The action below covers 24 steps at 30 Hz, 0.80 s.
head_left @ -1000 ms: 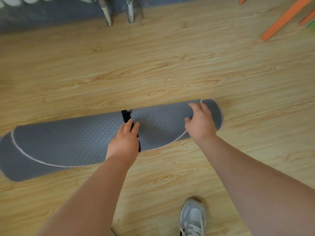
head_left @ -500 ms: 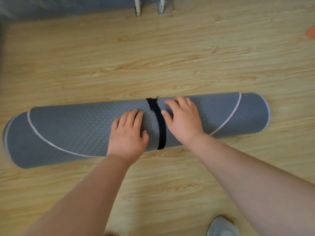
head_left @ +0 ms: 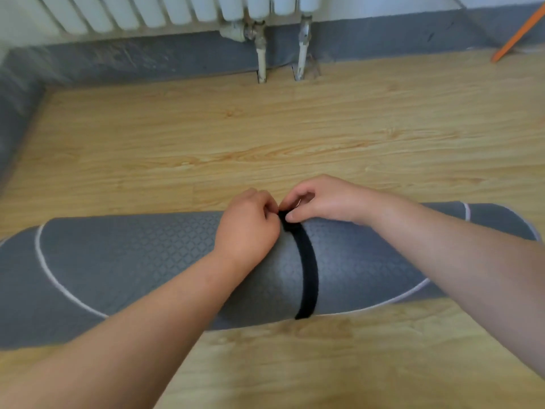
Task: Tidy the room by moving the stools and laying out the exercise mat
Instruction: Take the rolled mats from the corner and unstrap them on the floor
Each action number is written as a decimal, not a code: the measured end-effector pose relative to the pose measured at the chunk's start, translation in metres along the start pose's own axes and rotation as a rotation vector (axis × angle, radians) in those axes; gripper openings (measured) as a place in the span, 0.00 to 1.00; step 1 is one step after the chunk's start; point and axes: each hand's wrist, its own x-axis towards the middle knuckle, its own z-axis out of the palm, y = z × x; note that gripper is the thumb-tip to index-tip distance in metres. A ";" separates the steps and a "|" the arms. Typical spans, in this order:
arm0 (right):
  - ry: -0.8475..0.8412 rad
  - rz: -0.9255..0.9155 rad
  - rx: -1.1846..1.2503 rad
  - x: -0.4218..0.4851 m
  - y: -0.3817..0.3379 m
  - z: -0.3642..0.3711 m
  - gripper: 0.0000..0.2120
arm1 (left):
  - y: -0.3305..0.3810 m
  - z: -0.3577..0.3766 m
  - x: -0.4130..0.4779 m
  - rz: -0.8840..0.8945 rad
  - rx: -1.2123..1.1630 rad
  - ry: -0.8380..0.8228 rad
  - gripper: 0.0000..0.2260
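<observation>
The mat (head_left: pixel 132 261) is grey and rolled up into a long fat tube; its skin has a small bumpy pattern of little diamonds; a thin white line runs along its edge and curves over the roll near each end. A black strap (head_left: pixel 308 276) goes around the middle of the roll and holds it tight; the strap runs from the top of the roll down the near side and goes under it.

The mat lies on its side on the wood floor (head_left: pixel 265 137); it runs from left to right, right in front of the person; both arms reach over it from the near side. The left hand (head_left: pixel 247 228) sits on top of the roll, just left of the strap; its fingers are curled and pinch the top end of the strap. The right hand (head_left: pixel 321 202) comes in from the other side, just past the top of the roll; its thumb and first finger pinch the same top end of the strap, and the other fingers are curled in. The two hands touch each other at the strap; most of the mat sticks out to the left of the left hand, and a shorter part shows to the right past the right arm.

Past the mat is bare floor; then a grey wall strip (head_left: pixel 147 57), a white radiator (head_left: pixel 147 10) with two pipes (head_left: pixel 261 60) going down to the floor, and an orange stick (head_left: pixel 519 33) in the far right corner.
</observation>
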 end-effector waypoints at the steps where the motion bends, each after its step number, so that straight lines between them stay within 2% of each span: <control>1: -0.037 0.021 -0.011 -0.001 0.001 -0.005 0.11 | 0.002 -0.001 0.003 -0.054 -0.042 0.012 0.07; 4: -0.112 0.035 -0.119 -0.008 0.001 -0.004 0.23 | 0.002 0.000 -0.001 -0.086 -0.081 0.045 0.06; 6: -0.094 0.009 -0.187 -0.010 0.002 0.001 0.24 | -0.002 0.002 -0.005 -0.081 -0.141 0.041 0.06; 12: 0.062 -0.110 -0.300 -0.020 -0.013 0.007 0.12 | -0.008 -0.007 -0.003 -0.052 -0.177 -0.033 0.06; 16: 0.082 -0.192 -0.577 -0.027 -0.021 0.015 0.07 | -0.007 -0.003 -0.009 -0.003 -0.143 0.006 0.04; 19: 0.089 -0.216 -0.774 -0.021 -0.024 0.020 0.09 | -0.008 0.000 -0.012 0.033 -0.127 -0.001 0.05; 22: 0.144 -0.177 -0.754 -0.016 -0.026 0.018 0.09 | -0.009 0.000 -0.012 -0.013 -0.146 -0.029 0.12; 24: 0.221 -0.177 -0.644 -0.013 -0.024 0.016 0.08 | -0.010 0.000 -0.012 -0.065 -0.164 -0.065 0.16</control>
